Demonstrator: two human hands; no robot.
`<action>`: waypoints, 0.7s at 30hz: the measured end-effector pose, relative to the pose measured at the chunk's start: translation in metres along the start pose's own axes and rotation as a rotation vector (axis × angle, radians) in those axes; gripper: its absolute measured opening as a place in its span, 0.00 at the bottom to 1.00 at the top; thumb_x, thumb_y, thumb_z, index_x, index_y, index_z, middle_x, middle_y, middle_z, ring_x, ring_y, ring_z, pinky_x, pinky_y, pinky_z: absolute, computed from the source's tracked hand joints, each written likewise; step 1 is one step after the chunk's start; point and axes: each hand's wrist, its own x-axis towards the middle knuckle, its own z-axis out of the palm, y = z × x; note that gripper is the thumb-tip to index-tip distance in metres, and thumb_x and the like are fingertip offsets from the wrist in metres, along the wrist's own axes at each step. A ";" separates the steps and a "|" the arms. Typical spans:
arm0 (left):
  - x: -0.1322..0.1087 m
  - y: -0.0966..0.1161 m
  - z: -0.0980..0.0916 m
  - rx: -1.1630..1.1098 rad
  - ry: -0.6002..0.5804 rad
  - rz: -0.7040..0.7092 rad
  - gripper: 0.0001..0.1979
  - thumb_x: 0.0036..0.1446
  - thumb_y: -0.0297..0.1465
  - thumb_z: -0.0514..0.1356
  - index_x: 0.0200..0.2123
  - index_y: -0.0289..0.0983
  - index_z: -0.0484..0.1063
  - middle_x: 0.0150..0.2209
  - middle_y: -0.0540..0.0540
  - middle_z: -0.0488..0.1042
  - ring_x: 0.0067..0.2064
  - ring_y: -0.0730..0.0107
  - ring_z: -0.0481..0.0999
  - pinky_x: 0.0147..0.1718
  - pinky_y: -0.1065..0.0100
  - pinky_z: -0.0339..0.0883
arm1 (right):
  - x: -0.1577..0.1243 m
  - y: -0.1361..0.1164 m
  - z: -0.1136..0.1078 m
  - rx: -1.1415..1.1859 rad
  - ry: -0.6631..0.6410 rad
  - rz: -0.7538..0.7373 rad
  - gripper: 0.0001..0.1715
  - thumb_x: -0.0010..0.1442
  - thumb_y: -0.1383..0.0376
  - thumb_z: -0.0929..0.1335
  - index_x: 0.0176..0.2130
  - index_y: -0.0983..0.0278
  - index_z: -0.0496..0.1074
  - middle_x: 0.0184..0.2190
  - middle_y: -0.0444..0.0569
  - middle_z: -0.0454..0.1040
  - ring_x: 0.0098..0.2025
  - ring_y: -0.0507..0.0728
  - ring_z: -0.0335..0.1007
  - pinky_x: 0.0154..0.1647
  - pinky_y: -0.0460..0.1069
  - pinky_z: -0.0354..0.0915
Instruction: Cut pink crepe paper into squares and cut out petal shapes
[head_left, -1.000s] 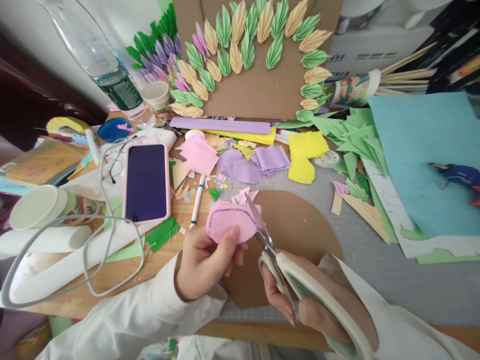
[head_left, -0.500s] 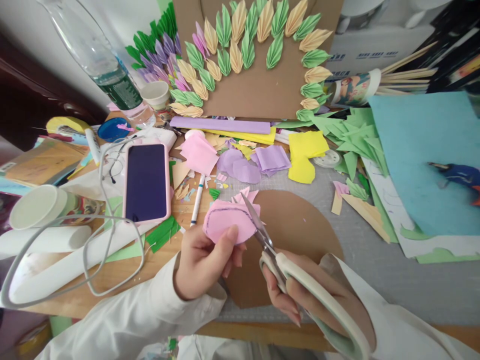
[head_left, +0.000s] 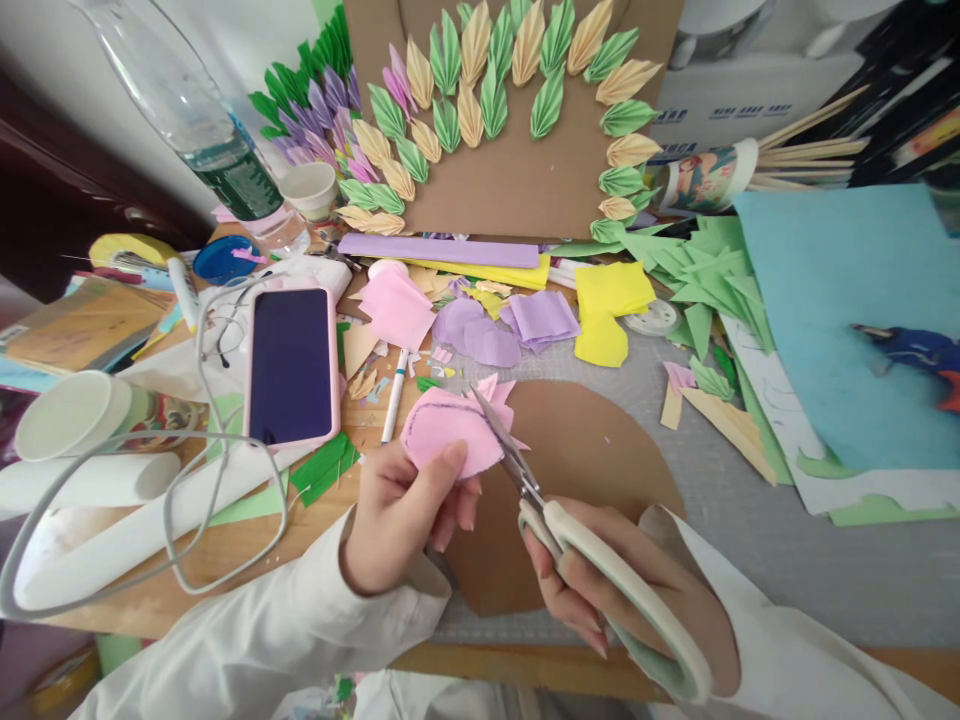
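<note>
Between the thumb and fingers of my left hand (head_left: 409, 510) is a pink paper piece (head_left: 442, 430) with a dark drawn outline. My right hand (head_left: 630, 580) grips white-handled scissors (head_left: 529, 480), its fingers through the loops. The scissor blades meet the right side of the pink paper, and jagged pink scraps stick up beside them. Both hands are over a rounded brown cardboard (head_left: 600, 450) lying on a grey mat (head_left: 787, 560).
A phone (head_left: 292, 365) and a looped white cable lie at the left. Behind are pink paper (head_left: 394, 305), purple paper (head_left: 544, 318), yellow paper (head_left: 611, 290) and a leaf-covered brown board (head_left: 510, 190). Blue paper (head_left: 832, 260) lies right, under a blue-handled tool (head_left: 922, 350).
My left hand and the pink paper have shifted slightly left and turned a little. The scissors have moved slightly left along the paper, with their blades closer together.
</note>
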 end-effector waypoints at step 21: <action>0.001 0.001 -0.001 0.187 -0.106 0.167 0.21 0.63 0.38 0.57 0.19 0.34 0.71 0.15 0.48 0.70 0.13 0.81 0.61 0.10 0.76 0.52 | -0.001 0.002 -0.001 -0.077 -0.028 0.046 0.33 0.51 0.34 0.64 0.31 0.61 0.61 0.17 0.36 0.56 0.19 0.48 0.48 0.20 0.45 0.50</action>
